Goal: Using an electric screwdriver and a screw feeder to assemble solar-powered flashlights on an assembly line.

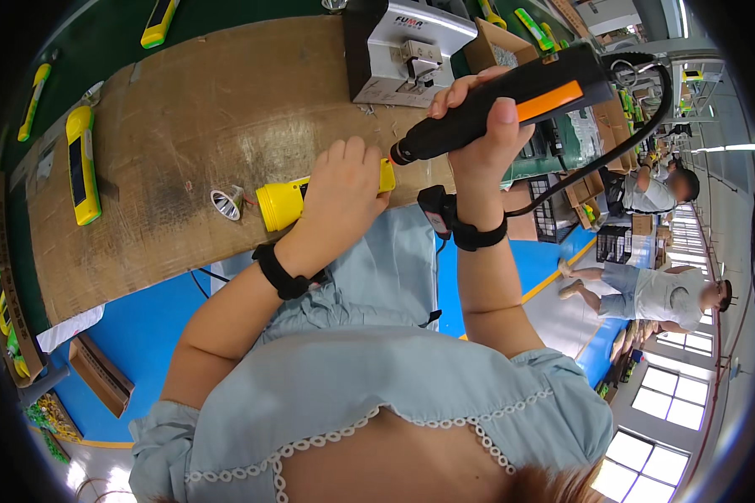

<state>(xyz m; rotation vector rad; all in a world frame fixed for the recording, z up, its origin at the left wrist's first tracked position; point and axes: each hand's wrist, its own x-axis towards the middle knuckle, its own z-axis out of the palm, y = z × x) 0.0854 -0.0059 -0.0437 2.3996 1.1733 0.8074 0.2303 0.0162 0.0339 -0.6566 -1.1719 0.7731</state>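
Observation:
My left hand (341, 186) is closed over a yellow flashlight body (282, 204), pressing it against the cardboard on the bench. The flashlight's wide round end points left, and its narrow end shows past my fingers. In my right hand (488, 134) is a black electric screwdriver (503, 102) with an orange stripe, held nearly level. Its tip reaches the yellow narrow end; whether it touches a screw I cannot tell. Just left of the flashlight lies a silver cone-shaped reflector (226, 203) with a thin wire. My left palm hides the middle of the flashlight.
A metal screw-feeder box (411, 54) stands at the back, beside a cardboard box of small parts (502, 52). A yellow-green flashlight (81, 166) with a dark panel lies on the cardboard sheet (168, 109) at left. The screwdriver's black cable (617, 155) loops at right. Two people are further right.

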